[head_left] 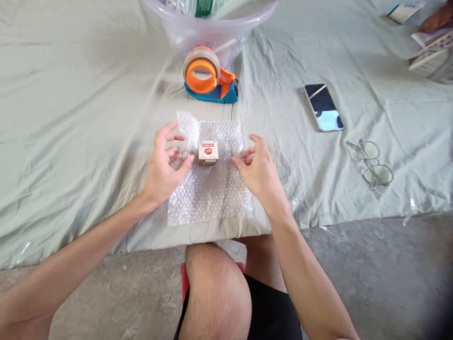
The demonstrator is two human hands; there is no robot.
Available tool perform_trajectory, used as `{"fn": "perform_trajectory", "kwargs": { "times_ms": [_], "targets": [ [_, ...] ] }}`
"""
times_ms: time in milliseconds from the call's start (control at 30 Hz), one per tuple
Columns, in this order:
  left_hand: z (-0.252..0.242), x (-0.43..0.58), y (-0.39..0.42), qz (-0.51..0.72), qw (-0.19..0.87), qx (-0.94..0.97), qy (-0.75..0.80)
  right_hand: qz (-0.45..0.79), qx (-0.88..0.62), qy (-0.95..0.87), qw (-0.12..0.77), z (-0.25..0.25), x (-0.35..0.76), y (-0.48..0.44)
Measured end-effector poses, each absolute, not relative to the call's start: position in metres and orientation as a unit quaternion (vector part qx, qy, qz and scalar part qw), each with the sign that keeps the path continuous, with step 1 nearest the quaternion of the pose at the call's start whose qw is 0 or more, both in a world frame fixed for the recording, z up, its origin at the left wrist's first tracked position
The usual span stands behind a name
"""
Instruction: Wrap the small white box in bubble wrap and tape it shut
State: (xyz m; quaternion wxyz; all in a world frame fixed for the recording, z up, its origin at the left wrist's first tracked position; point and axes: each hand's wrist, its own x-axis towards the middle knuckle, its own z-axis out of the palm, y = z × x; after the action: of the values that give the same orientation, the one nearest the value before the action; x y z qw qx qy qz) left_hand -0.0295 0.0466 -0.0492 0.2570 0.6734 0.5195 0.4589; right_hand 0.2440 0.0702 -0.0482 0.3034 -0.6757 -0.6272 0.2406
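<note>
A sheet of bubble wrap (208, 198) lies on the cloth in front of me. On its upper half rests a small white and brown box (208, 152) with a red label on top. My left hand (164, 163) curls its fingers and thumb loosely around the raised left edge of the wrap, with the thumb tip close beside the box. At the opposite edge, my right hand (260, 174) has thumb and bent fingers lightly on the wrap, apart from the box. Neither hand touches the box.
Behind the wrap stands an orange and blue tape dispenser (212, 78), in front of a translucent plastic basin (208, 33) containing bottles. A phone (323, 107) and eyeglasses (371, 163) lie to the right. Printed packages (432, 54) sit at the far right. Pale cloth (88, 118) covers the table.
</note>
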Motion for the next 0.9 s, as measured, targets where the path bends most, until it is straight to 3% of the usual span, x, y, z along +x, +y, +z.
{"fn": "perform_trajectory", "kwargs": {
  "times_ms": [267,467,633,900],
  "targets": [
    [-0.055,-0.036,0.055,0.482,0.404,0.570,0.528,0.444,-0.590,-0.536,0.409,-0.043,0.243,0.088],
    [-0.040,-0.024,0.056,0.496,0.373,0.611,0.491,0.536,-0.473,-0.539,0.446,-0.024,0.215,0.079],
    [-0.034,-0.019,0.057,0.490,0.314,0.639,0.503,0.492,-0.424,-0.627,0.431,-0.016,0.195,0.074],
    [-0.034,-0.012,0.052,0.492,0.219,0.687,0.488,0.313,-0.417,-0.760,0.387,-0.020,0.187,0.077]
  ]
}}
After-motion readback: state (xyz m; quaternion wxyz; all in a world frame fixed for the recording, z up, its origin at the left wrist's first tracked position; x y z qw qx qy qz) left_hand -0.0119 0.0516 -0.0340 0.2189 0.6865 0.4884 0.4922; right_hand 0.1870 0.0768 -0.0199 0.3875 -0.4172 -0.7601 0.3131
